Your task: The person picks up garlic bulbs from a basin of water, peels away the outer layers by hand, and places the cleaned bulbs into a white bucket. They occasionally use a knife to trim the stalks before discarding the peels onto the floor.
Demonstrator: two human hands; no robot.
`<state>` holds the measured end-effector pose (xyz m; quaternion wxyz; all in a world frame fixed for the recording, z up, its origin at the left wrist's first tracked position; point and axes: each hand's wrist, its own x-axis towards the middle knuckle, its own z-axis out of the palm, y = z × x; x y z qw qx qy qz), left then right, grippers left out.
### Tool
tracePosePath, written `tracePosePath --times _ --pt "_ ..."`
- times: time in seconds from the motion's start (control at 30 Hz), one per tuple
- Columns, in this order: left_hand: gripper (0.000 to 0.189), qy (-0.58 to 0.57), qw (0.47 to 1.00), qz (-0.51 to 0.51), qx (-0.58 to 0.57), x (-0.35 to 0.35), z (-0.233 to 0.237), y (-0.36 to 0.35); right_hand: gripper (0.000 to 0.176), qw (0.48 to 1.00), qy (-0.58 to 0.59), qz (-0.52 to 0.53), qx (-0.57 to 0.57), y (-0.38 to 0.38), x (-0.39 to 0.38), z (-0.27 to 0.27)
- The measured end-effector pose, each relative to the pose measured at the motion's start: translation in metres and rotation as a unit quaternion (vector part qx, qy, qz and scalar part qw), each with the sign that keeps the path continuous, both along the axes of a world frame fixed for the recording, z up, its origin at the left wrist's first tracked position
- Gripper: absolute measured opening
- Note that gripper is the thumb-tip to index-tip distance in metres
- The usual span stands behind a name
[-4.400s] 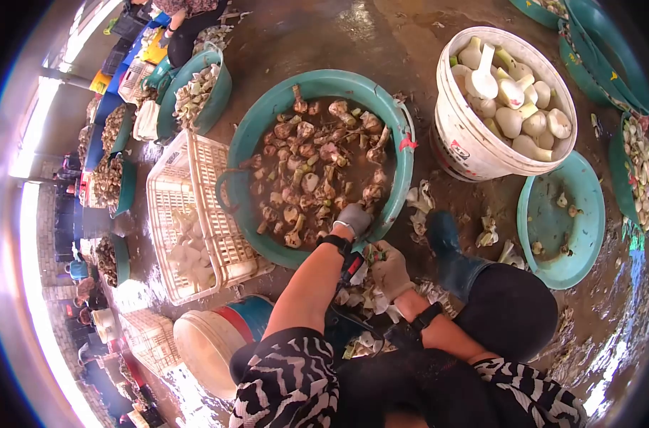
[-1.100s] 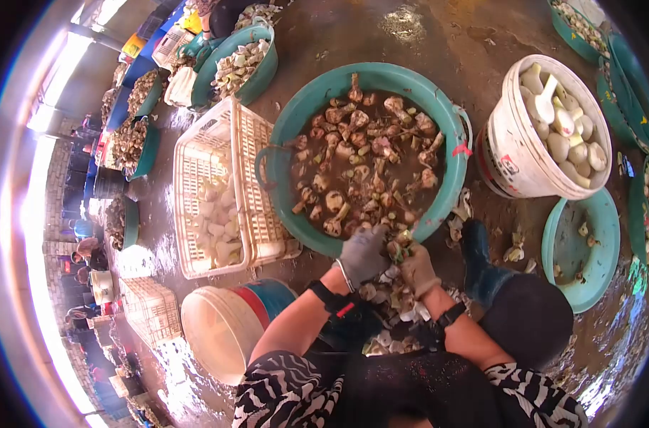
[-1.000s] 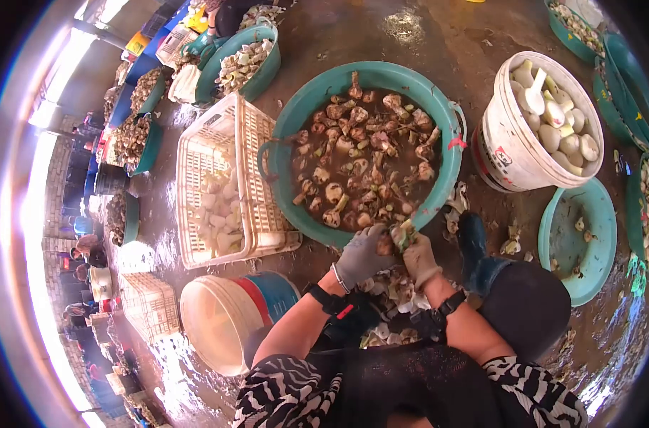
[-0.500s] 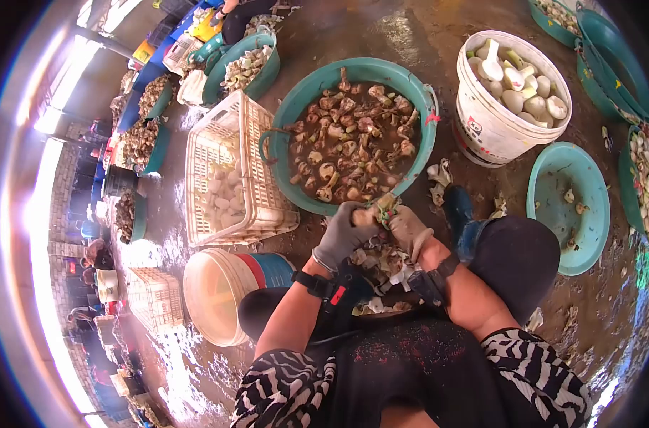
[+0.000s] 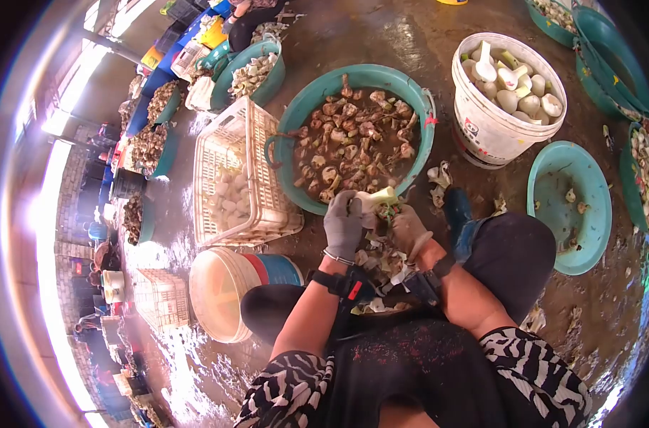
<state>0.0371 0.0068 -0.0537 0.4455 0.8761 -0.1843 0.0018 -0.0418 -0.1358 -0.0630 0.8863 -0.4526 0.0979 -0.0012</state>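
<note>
My gloved left hand [image 5: 344, 227] is closed round a garlic bulb [image 5: 376, 199], whose pale, cleaned stem points up and to the right. Close beside it, my gloved right hand [image 5: 409, 232] has its fingers bent against a small green and reddish piece that I cannot make out. Both hands are over the near rim of a large green tub [image 5: 294, 187] with unpeeled garlic bulbs in murky water. Below the hands, between my legs, lies a heap of peeled garlic skins [image 5: 386, 260].
A white bucket [image 5: 492, 139] of peeled bulbs stands right of the tub. A smaller green basin [image 5: 553, 235] holds a few scraps. On the left are a white crate [image 5: 274, 203] with pale bulbs and a pale bucket [image 5: 217, 299]. Wet floor surrounds them; another person [image 5: 249, 21] sits at the back.
The garlic bulb in my left hand has turned, and its pale stem now shows clearly. My left hand has tilted more upright and moved slightly up; the right has barely moved.
</note>
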Motion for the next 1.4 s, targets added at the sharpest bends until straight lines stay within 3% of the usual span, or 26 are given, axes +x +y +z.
tracePosePath --times 0.03,0.1,0.17,0.2,0.23,0.33,0.37,0.47,0.53,0.57,0.6,0.63,0.7,0.77,0.8,0.87,0.9,0.93,1.0,1.07,1.2,1.27,1.3,1.33,1.4 --pt "0.037 -0.008 0.999 -0.039 0.016 0.003 -0.007 0.001 0.019 1.0 -0.01 0.002 -0.018 -0.003 0.0 0.004" --pt "0.042 0.099 0.99 -0.098 -0.039 0.0 0.001 -0.001 0.022 0.983 -0.123 0.02 -0.132 -0.009 -0.003 0.011" --pt "0.051 0.312 0.924 -0.13 -0.179 -0.003 0.027 0.004 0.023 0.989 -0.126 0.054 -0.056 -0.008 -0.002 0.01" --pt "0.055 0.411 0.866 -0.141 -0.247 -0.006 0.041 0.003 0.023 0.991 -0.069 0.08 0.077 -0.006 -0.003 0.007" --pt "0.053 0.464 0.821 -0.145 -0.299 -0.007 0.048 0.002 0.023 0.973 -0.01 0.103 0.209 -0.004 -0.003 0.004" --pt "0.049 0.517 0.788 -0.112 -0.316 0.0 0.013 0.009 0.02 0.957 -0.028 0.153 0.243 -0.007 0.002 0.013" --pt "0.037 0.445 0.862 -0.065 -0.234 -0.002 0.013 0.005 0.014 0.976 0.012 0.101 0.194 -0.005 0.005 0.006" --pt "0.036 0.441 0.85 -0.059 -0.281 0.011 0.036 0.02 0.009 0.994 0.098 0.019 -0.05 -0.017 0.013 -0.017" --pt "0.034 0.387 0.841 -0.073 -0.37 0.028 0.064 0.033 0.016 0.968 0.09 0.039 -0.231 -0.008 0.012 -0.076" --pt "0.042 0.326 0.876 -0.087 -0.345 0.035 0.11 0.037 0.02 0.884 0.123 0.109 -0.437 -0.002 0.006 -0.072" --pt "0.046 0.152 0.963 -0.09 -0.203 0.064 0.095 0.073 0.023 0.753 0.147 0.173 -0.618 0.003 0.002 -0.067" --pt "0.05 -0.029 0.998 -0.038 -0.044 0.093 0.08 0.108 0.026 0.742 0.149 0.19 -0.626 0.006 -0.001 -0.059" --pt "0.05 0.109 0.933 0.04 -0.342 0.12 0.082 0.132 0.032 0.72 0.155 0.222 -0.639 0.012 -0.001 -0.043" --pt "0.049 0.23 0.755 0.114 -0.603 0.151 0.081 0.149 0.034 0.739 0.13 0.186 -0.634 0.015 0.01 -0.046" --pt "0.045 0.257 0.768 0.117 -0.575 0.169 0.059 0.149 0.035 0.747 0.119 0.168 -0.632 0.014 0.016 -0.047" --pt "0.036 0.259 0.933 0.054 -0.243 0.206 -0.031 0.126 0.044 0.801 0.134 0.172 -0.558 0.014 0.027 -0.046" --pt "0.032 0.231 0.97 0.02 -0.068 0.218 -0.077 0.11 0.047 0.827 0.129 0.16 -0.523 0.014 0.028 -0.051" --pt "0.028 0.196 0.977 0.007 0.088 0.225 -0.114 0.09 0.05 0.852 0.124 0.146 -0.487 0.014 0.029 -0.056" --pt "0.064 0.247 0.927 0.102 0.262 0.217 -0.115 0.024 0.049 0.859 0.138 0.142 -0.473 0.016 0.033 -0.056" --pt "0.085 0.265 0.868 0.122 0.403 0.22 -0.118 -0.003 0.048 0.858 0.187 0.168 -0.448 0.013 0.038 -0.059" --pt "0.076 0.281 0.888 0.009 0.365 0.24 -0.109 0.005 0.047 0.832 0.243 0.209 -0.453 0.015 0.051 -0.054" --pt "0.07 0.269 0.904 0.007 0.334 0.237 -0.092 0.015 0.04 0.906 0.196 0.177 -0.331 0.016 0.047 -0.061" --pt "0.049 0.354 0.926 0.002 0.132 0.222 -0.071 0.02 0.037 0.935 0.171 0.158 -0.267 0.019 0.044 -0.066" --pt "0.04 0.372 0.928 0.011 0.011 0.211 -0.066 0.029 0.033 0.971 0.159 0.101 -0.144 0.023 0.045 -0.072" --pt "0.022 0.391 0.891 0.033 -0.227 0.183 -0.048 0.044 0.026 0.986 0.129 -0.017 0.109 0.031 0.051 -0.07"
